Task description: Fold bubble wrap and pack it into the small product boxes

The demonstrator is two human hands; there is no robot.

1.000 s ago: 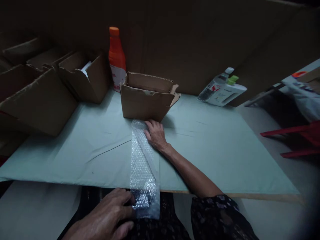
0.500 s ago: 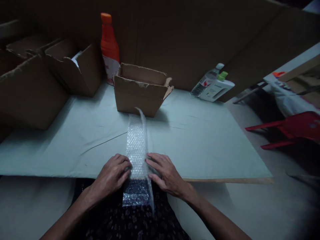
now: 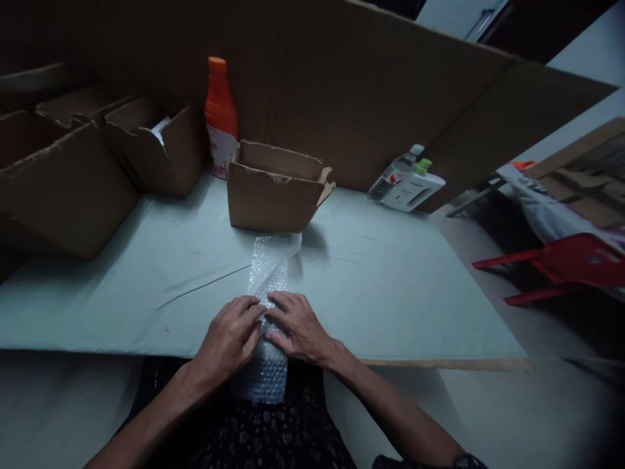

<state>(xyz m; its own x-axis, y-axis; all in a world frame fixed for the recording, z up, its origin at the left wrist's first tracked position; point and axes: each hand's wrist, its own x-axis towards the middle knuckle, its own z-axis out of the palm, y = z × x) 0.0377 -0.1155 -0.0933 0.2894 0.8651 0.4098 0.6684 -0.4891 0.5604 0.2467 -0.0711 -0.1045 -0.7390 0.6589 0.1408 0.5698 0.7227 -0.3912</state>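
Your left hand [image 3: 229, 339] and right hand [image 3: 297, 329] meet at the desk's [image 3: 390, 286] near edge, fingers [image 3: 280, 305] spread flat, seemingly pressing rather than pinching, on the bubble wrap strip [image 3: 268, 267] that runs toward the open cardboard box [image 3: 273, 195], so any fold needs even pressure from both.

An open box [image 3: 273, 195] stands mid-table [image 3: 390, 280], flaps up, with an orange bottle [image 3: 219, 117] upright just behind its left corner. Over on the left are more boxes [image 3: 63, 189], one [image 3: 166, 163] showing something white inside. At the far right, a white bottle [image 3: 413, 189] and a clear bottle [image 3: 393, 176] lean against the cardboard wall [image 3: 366, 98]. Off the table there's a red chair [image 3: 571, 260].
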